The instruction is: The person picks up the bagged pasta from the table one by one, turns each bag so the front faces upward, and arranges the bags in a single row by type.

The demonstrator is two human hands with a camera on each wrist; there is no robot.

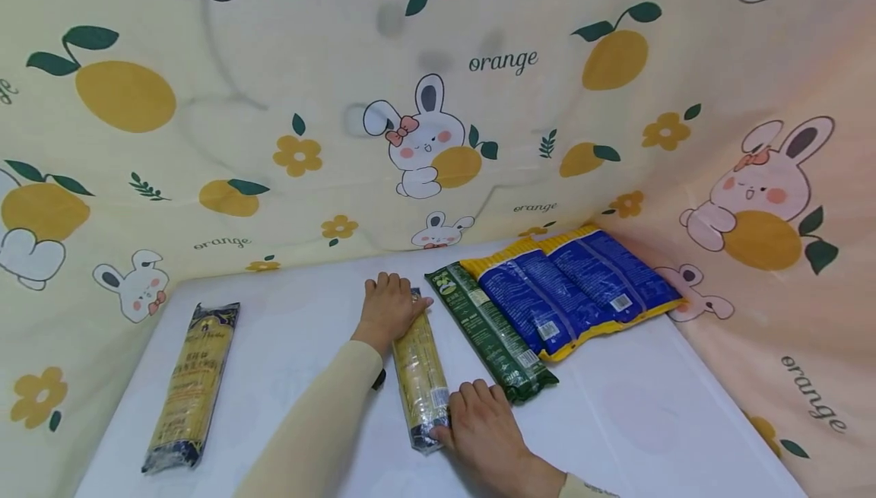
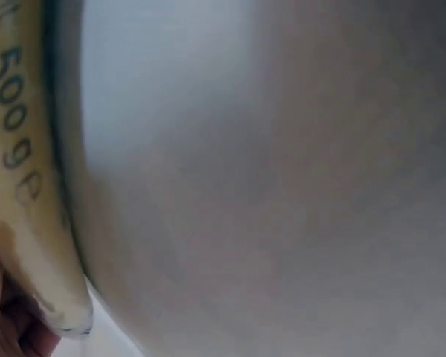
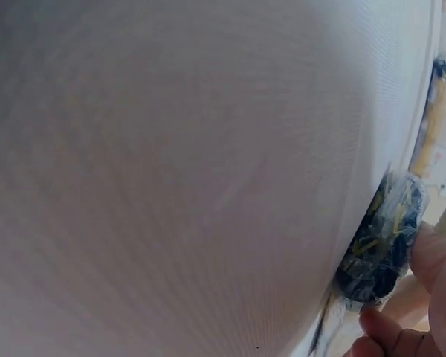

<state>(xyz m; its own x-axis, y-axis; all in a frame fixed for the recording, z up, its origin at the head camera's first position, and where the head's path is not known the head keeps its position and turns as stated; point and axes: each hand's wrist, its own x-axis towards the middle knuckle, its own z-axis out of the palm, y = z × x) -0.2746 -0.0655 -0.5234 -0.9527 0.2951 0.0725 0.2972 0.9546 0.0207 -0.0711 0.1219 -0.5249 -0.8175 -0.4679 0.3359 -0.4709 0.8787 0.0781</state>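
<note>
A long clear pack of yellow spaghetti point(image 1: 420, 369) with dark blue ends lies on the white table. My left hand point(image 1: 390, 308) grips its far end, the thumb along the right side. At the near end my right hand point(image 1: 484, 429) holds the pack between thumb and fingers. In the left wrist view the spaghetti pack point(image 2: 18, 171) shows "500 g", with fingers curled beside its tip. The right wrist view shows the pack's dark blue end point(image 3: 379, 245) between my thumb and fingers. A small dark object point(image 1: 379, 380) is mostly hidden behind the left forearm.
A similar spaghetti pack point(image 1: 192, 388) lies at the left of the table point(image 1: 294, 315). To the right is a long green pack point(image 1: 494, 334), touching two overlapping blue and yellow bags point(image 1: 541, 293). A patterned cloth point(image 1: 328, 65) hangs behind and at the sides.
</note>
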